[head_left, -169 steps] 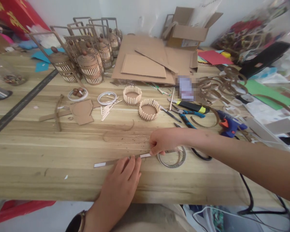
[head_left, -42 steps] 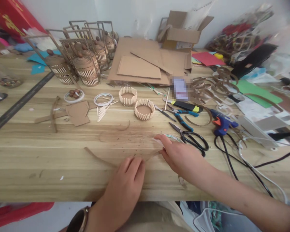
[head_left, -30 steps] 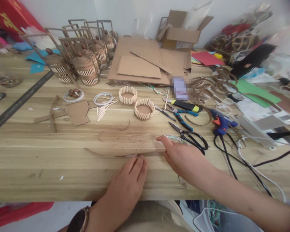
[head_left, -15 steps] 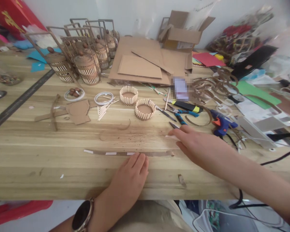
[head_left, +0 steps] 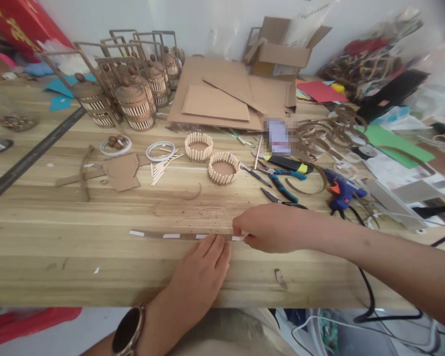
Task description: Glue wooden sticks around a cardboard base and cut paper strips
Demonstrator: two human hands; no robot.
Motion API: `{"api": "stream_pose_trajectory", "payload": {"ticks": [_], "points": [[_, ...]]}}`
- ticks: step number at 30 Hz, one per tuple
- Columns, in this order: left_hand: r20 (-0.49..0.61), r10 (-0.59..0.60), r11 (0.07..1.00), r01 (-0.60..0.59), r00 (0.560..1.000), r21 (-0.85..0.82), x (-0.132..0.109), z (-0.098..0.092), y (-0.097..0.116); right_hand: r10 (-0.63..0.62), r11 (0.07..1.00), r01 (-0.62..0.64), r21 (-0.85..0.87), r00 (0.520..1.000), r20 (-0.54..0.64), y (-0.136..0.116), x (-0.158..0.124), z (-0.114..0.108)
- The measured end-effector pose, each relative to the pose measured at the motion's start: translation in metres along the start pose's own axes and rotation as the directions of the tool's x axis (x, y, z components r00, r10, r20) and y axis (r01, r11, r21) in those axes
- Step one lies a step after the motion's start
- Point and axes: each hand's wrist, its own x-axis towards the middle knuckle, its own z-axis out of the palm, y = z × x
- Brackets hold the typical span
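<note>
A narrow brown strip (head_left: 188,237) lies flat on the wooden table, with several short white pieces spaced along it. My left hand (head_left: 203,269), wearing a watch, rests over the strip with its fingers stretched out flat and pressing it down. To its right, my right hand (head_left: 272,228) has thumb and fingertips closed on a small white piece of tape (head_left: 238,238), which touches the strip. The strip's right end is hidden under that hand. Beyond the hands stand two cardboard rings of upright wooden sticks, one ring (head_left: 223,169) nearer than the other (head_left: 199,147).
Pliers (head_left: 284,189), scissors (head_left: 270,195), a utility knife (head_left: 287,163) and a blue glue gun (head_left: 343,190) lie on the right. Finished stick lanterns (head_left: 133,109) stand at the back left, beside cardboard sheets (head_left: 215,104). Loose sticks (head_left: 163,170) lie left of the rings.
My right hand has moved left and down, bringing the white tape piece from beside the scissors onto the strip. My left hand stays in place.
</note>
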Motion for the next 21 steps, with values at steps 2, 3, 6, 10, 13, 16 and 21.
{"api": "stream_pose_trajectory", "payload": {"ticks": [2,3,6,10,13,16,21], "points": [[-0.010,0.009,1.000,-0.009,1.000,-0.003,-0.001,0.001,0.000,0.026,1.000,-0.026,0.004,0.996,0.090,-0.004,0.005,-0.006],[-0.017,0.009,1.000,-0.009,1.000,-0.004,-0.001,0.002,-0.001,0.033,0.999,-0.035,0.011,0.990,0.134,-0.005,0.007,-0.009],[-0.026,-0.003,1.000,0.002,1.000,-0.010,-0.001,0.004,-0.001,0.041,0.998,-0.050,0.037,0.980,0.196,-0.004,0.007,-0.016],[-0.006,0.004,0.999,-0.004,1.000,-0.033,-0.002,0.004,-0.002,0.031,0.993,-0.038,0.111,0.998,0.056,0.011,-0.008,-0.018],[0.001,0.010,0.999,-0.010,1.000,-0.050,-0.003,0.002,-0.005,0.142,0.983,-0.119,0.141,0.975,-0.172,0.017,-0.019,-0.006],[-0.018,-0.048,0.996,0.047,0.999,-0.069,-0.003,0.000,-0.009,0.199,0.979,-0.171,0.114,0.921,-0.334,0.009,-0.017,0.023],[-0.050,-0.138,0.984,0.131,0.989,-0.119,0.006,-0.003,-0.017,0.074,0.994,-0.103,-0.021,0.826,-0.558,-0.006,0.003,0.079]]}}
